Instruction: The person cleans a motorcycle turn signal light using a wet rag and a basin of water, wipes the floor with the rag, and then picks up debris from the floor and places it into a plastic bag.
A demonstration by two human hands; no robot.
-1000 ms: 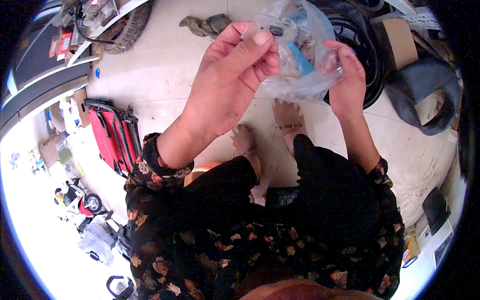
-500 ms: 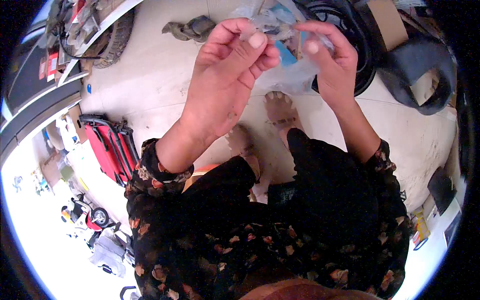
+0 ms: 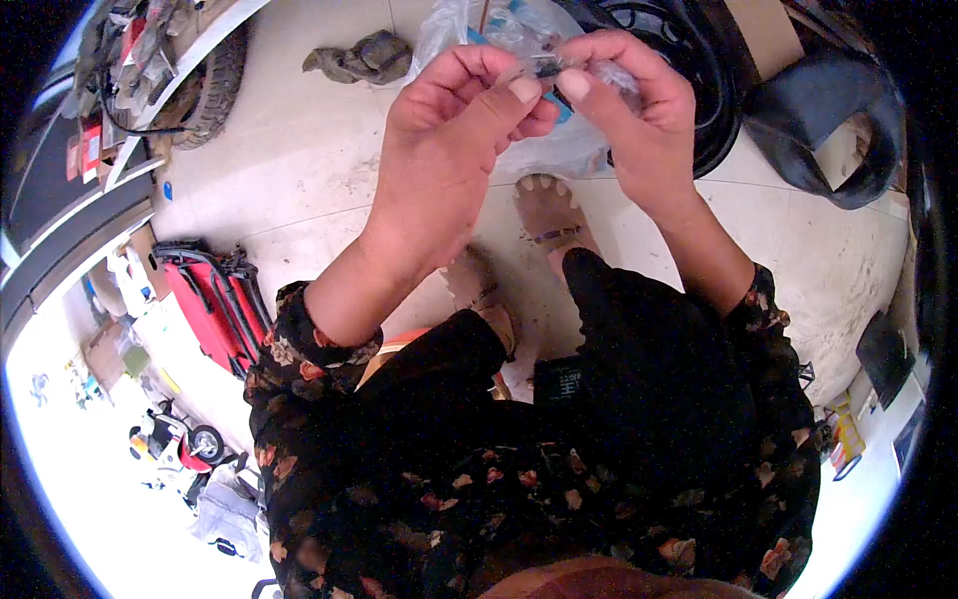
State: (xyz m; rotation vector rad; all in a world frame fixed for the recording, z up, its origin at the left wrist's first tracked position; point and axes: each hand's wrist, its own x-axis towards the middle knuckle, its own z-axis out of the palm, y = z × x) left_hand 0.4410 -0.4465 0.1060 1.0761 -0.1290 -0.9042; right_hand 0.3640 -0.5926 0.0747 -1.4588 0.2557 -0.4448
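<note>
Both hands are raised over the floor, fingers pinched at a small clear plastic packet (image 3: 544, 68) with something dark inside that I cannot make out. My left hand (image 3: 439, 150) grips the packet's left side between thumb and fingers. On its right side, the thumb and forefinger of my right hand (image 3: 644, 125) close on it, with crumpled clear film by that palm. Beneath and behind the hands lies a large clear plastic bag (image 3: 554, 155), with blue pieces showing in or under it.
A crumpled grey-green cloth (image 3: 364, 60) lies on the floor. Black rubber loops (image 3: 714, 100) and a wide black rubber piece (image 3: 788, 125) are at the right. A knobbly tyre (image 3: 220, 90) and a red folded frame (image 3: 210, 309) are at the left. My feet (image 3: 549, 210) are below.
My right hand has come closer to my left, its thumb now near the packet. The film that spread by the right hand is now bunched by its palm. The view has shifted slightly.
</note>
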